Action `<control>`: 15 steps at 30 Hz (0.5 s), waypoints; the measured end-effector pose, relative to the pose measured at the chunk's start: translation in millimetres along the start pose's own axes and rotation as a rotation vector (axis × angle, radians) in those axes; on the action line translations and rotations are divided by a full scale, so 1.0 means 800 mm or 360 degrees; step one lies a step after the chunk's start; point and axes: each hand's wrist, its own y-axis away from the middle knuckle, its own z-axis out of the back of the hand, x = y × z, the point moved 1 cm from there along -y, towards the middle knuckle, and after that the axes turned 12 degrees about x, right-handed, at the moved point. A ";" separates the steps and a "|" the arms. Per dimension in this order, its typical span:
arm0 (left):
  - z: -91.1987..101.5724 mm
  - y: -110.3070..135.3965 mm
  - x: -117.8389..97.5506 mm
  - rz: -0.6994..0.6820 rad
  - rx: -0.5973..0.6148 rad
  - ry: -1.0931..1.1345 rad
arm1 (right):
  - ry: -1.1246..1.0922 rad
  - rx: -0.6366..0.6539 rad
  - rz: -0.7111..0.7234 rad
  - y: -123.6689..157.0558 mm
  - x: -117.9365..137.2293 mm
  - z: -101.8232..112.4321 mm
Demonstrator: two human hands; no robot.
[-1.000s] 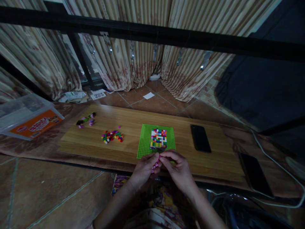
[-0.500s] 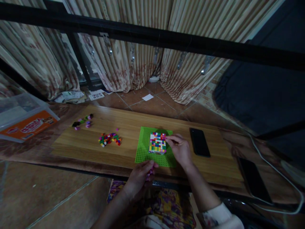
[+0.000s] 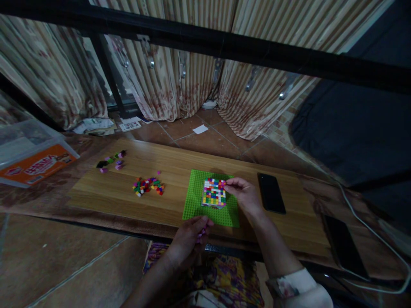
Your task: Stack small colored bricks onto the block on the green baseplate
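Observation:
A green baseplate [image 3: 196, 202] lies on the wooden board, with a square block of many-coloured small bricks [image 3: 213, 192] built on it. My right hand [image 3: 245, 196] rests at the block's upper right corner, fingers pinched together against the bricks there; whatever sits between the fingertips is too small to see. My left hand [image 3: 189, 235] stays at the board's near edge, below the baseplate, fingers curled around several small pink bricks [image 3: 201, 234].
A pile of loose coloured bricks [image 3: 147, 186] and a smaller purple and black group [image 3: 112, 160] lie left on the wooden board [image 3: 135, 205]. A black phone [image 3: 271, 193] lies right of the baseplate, another phone [image 3: 344, 240] with a cable farther right. A clear box [image 3: 30, 149] stands far left.
My right hand left the left hand at the near edge and reached forward to the block's upper right corner. The left hand stayed low with the pink bricks.

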 end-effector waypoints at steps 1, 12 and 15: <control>0.000 0.000 0.000 0.0001 -0.0002 0.0004 | -0.0059 0.0017 -0.0026 0.000 0.001 -0.001; 0.002 -0.001 0.000 0.0015 0.0016 0.0013 | -0.0557 0.0197 -0.0335 -0.004 -0.003 -0.006; 0.002 0.000 -0.001 0.0004 -0.0003 0.0012 | -0.0579 0.0205 -0.0336 -0.005 -0.004 -0.007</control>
